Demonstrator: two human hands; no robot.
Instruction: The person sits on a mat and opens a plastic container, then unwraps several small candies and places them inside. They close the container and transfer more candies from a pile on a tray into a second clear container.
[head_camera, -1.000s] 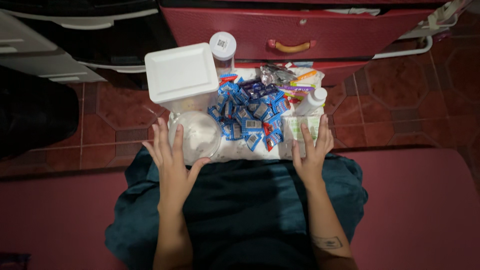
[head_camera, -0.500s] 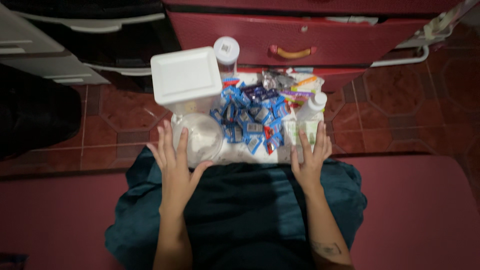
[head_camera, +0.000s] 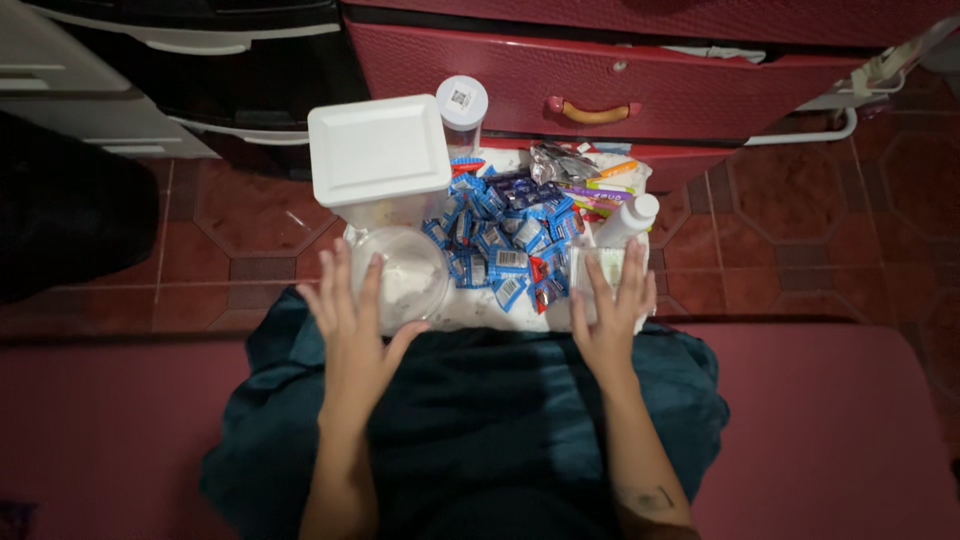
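My left hand (head_camera: 352, 330) hovers flat with fingers spread, its fingertips over the near rim of a clear round container (head_camera: 405, 275). My right hand (head_camera: 610, 315) is also spread and empty, fingertips over a pale green packet (head_camera: 604, 266). Between the two hands lies a pile of small blue wrapped sweets (head_camera: 505, 235) on a white tabletop (head_camera: 470, 308). A white square lidded box (head_camera: 378, 152) stands behind the round container. A white bottle (head_camera: 628, 220) lies beyond my right hand.
A tall clear jar with a white lid (head_camera: 461, 105) stands at the back, with colourful wrappers (head_camera: 590, 180) to its right. A red drawer with a curved handle (head_camera: 592, 112) is behind. A teal cloth (head_camera: 480, 420) covers my lap. Red floor tiles (head_camera: 800, 240) lie around.
Both hands have edged forward and slightly inward toward the small table, the right hand now over the pale green packet. The view has shifted a little.
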